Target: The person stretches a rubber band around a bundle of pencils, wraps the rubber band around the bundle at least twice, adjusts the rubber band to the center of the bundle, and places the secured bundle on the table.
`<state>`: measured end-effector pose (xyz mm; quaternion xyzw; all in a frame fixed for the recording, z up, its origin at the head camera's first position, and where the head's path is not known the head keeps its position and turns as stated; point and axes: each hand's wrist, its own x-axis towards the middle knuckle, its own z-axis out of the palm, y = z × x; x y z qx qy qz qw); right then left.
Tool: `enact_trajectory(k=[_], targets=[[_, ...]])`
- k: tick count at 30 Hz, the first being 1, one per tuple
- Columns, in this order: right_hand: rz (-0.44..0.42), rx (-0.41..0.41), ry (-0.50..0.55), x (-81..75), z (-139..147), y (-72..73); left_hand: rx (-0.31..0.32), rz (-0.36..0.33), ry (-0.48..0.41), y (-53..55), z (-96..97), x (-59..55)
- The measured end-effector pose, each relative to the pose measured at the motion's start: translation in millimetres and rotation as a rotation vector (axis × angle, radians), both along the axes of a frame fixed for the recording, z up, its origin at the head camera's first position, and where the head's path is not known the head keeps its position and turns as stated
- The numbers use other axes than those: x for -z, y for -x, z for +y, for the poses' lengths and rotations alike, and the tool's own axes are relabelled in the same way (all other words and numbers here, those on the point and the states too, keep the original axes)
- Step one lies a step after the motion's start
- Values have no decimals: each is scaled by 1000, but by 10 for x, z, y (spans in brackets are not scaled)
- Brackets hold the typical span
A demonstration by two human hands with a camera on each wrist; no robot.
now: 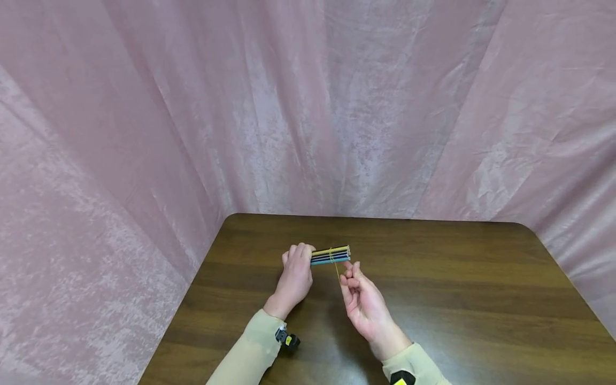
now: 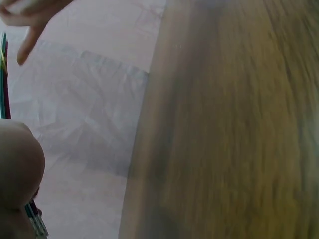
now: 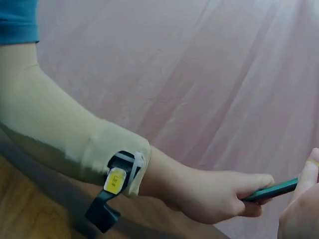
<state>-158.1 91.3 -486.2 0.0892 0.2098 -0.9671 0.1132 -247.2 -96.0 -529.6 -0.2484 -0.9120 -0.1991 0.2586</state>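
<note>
My left hand (image 1: 297, 274) grips a bundle of pencils (image 1: 318, 258) above the table, its one end sticking out to the right. Yellow, dark and turquoise barrels show in it. A thin yellow rubber band (image 1: 337, 271) is wrapped around the bundle near that end, and one strand stretches down from it. My right hand (image 1: 367, 311) holds this strand at its fingertips, palm turned up. In the left wrist view the pencils (image 2: 4, 84) run along the left edge, partly covered by the left hand (image 2: 20, 164). The right wrist view shows a green pencil (image 3: 273, 191) between both hands.
The brown wooden table (image 1: 481, 289) extends below and around both hands, with rounded far corners. Pink curtains (image 1: 308, 107) hang behind it and at both sides. Each wrist wears a small black camera mount (image 1: 287, 339) over a pale sleeve.
</note>
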Motion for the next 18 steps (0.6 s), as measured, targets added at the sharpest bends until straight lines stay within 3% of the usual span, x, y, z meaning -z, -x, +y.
enact_trajectory(k=[3,10,18], targets=[[45,1,-79,6,-5,-46,47,10,19,-1,-48,7],[189,93,-456,31,-33,-66,70,67,121,13,-148,0],[138,176,-567,114,1,-10,80,92,224,0,-183,-53]])
